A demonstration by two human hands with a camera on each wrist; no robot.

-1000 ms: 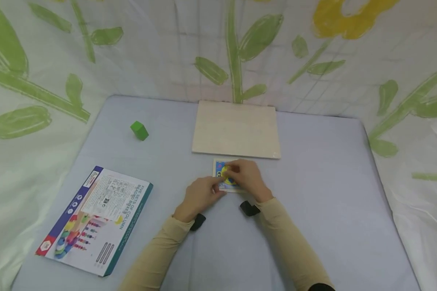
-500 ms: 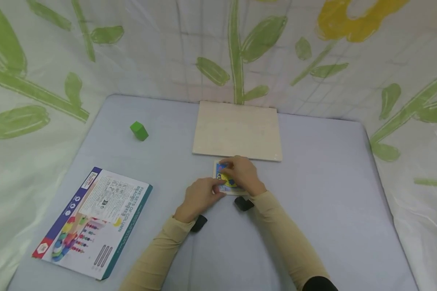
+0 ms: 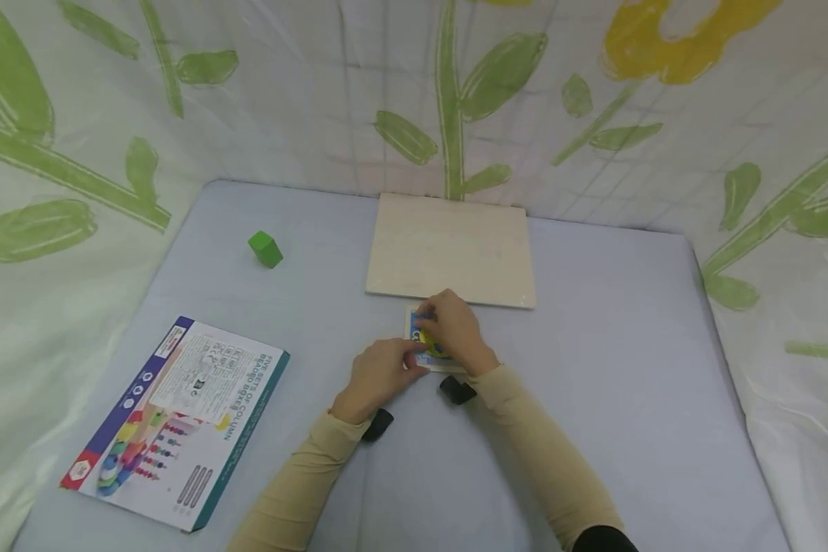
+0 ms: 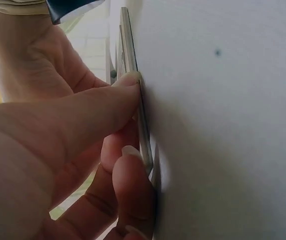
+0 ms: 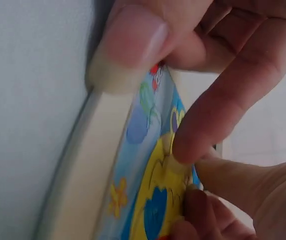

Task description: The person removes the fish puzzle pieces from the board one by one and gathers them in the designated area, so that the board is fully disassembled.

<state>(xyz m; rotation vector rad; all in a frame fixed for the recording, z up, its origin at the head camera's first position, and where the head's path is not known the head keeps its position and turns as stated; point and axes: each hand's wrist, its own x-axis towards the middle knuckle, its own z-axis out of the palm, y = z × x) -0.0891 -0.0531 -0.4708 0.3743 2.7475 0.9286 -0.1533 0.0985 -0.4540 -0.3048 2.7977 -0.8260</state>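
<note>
A small picture puzzle board (image 3: 415, 331), with a pale frame and a yellow cartoon figure on blue, lies on the table before me in the head view. My left hand (image 3: 379, 376) holds its near left side, thumb against the edge and fingers bent close by; the left wrist view shows the board (image 4: 128, 42) edge-on. My right hand (image 3: 455, 330) reaches over the board and hides its right part. In the right wrist view a fingertip (image 5: 132, 40) covers the frame's edge while another touches the yellow figure (image 5: 155, 200). Whether a loose piece is between these fingers cannot be seen.
A plain pale board (image 3: 451, 249) lies just beyond the puzzle. At the far left sits a green block (image 3: 266, 249), and nearer is a printed toy box (image 3: 179, 422). Black wrist-worn pieces (image 3: 458, 389) hang beneath both wrists. A flower-painted sheet (image 3: 303, 100) encloses the table.
My right hand has shifted slightly away from me and to the left over the puzzle, its fingers moving towards the upper left part. The left hand stays at the near left side.
</note>
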